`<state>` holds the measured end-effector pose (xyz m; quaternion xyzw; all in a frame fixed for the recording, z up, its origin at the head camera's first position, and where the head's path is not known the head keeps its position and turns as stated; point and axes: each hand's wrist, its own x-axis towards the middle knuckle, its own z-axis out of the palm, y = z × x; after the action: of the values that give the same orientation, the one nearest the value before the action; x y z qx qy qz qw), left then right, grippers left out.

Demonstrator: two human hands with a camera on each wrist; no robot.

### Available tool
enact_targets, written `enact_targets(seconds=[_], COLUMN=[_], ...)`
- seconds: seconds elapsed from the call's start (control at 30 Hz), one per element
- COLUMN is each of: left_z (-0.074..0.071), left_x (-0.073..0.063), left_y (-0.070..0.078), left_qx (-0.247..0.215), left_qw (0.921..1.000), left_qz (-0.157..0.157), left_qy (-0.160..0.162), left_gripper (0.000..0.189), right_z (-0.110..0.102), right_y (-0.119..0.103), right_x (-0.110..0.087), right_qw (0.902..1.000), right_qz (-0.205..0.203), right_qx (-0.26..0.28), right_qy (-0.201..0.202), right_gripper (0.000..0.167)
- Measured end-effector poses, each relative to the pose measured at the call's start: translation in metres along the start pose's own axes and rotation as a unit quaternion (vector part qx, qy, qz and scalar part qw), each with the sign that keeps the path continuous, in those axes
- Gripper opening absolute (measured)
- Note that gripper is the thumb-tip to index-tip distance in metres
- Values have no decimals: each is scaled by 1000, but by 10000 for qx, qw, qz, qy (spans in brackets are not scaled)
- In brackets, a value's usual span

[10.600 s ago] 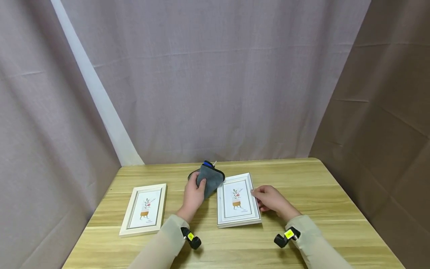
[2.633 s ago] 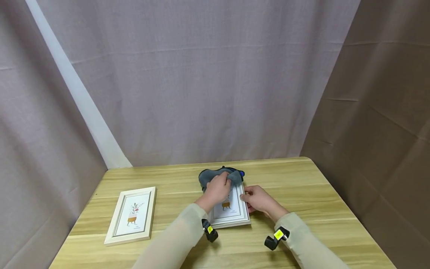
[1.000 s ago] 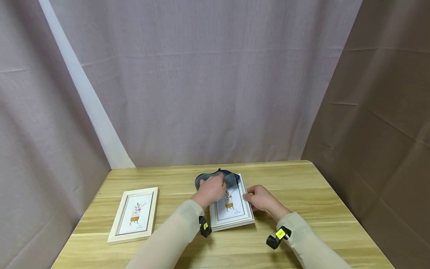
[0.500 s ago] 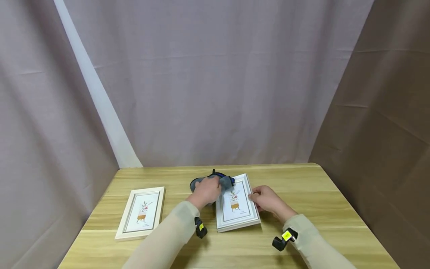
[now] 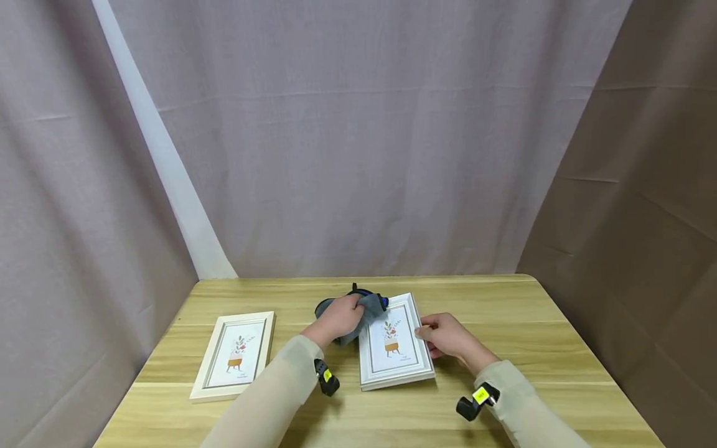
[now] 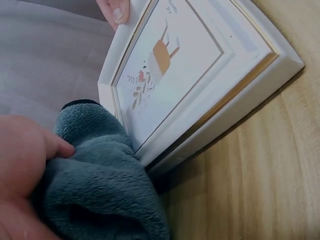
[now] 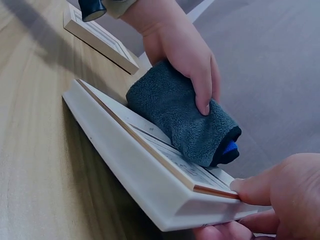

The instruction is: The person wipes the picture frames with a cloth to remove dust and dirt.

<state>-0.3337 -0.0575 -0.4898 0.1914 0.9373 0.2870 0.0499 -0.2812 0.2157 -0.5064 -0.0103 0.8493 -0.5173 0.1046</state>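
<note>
Wiping of the white picture frame (image 5: pixel 399 374) on the desk (image 5: pixel 476 295) appears in progress, extent unclear. Left hand (image 5: pixel 340 316): fingers pinch the gray plush cloth (image 5: pixel 371 307) on the frame's far left corner. Right hand (image 5: pixel 448 336): fingers pinch its right edge. This and the cream picture frame (image 5: pixel 246 318) at left each contain a floral print (image 5: pixel 393 339)

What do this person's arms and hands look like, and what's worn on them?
The left hand and right hand are gloveless. Each long, pale beige sleeve carries a black wrist camera near its cuff, marked with a bright yellow label.
</note>
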Motion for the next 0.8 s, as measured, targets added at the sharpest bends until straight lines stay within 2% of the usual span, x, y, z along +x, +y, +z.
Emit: enact_targets(seconds=[0.17,0.4,0.7,0.73,0.8], left_z=[7,6,14,20,21], left_x=[2,0,1,6,7], left_y=[4,16,29,23,25], left_qx=[-208,-523,-594,-523,-485], left_qw=[9994,9975,9964,9961,9962], left_qz=[-33,-192,57,205,288], left_qy=[278,435,599,673,658], left_gripper=[46,47,46,47,49], right_z=[-4,-2,-2,-2,-3], right_y=[-2,-3,-1,-1,-1], right_x=[-4,-5,-8,-8,-8], right_qw=[10000,9998,9994,9995,9996], right_qz=[69,46,54,40,27], right_qx=[-47,67,207,193,157], right_qy=[-29,-204,-258,-262,-219], right_gripper=[47,49,49,49,49])
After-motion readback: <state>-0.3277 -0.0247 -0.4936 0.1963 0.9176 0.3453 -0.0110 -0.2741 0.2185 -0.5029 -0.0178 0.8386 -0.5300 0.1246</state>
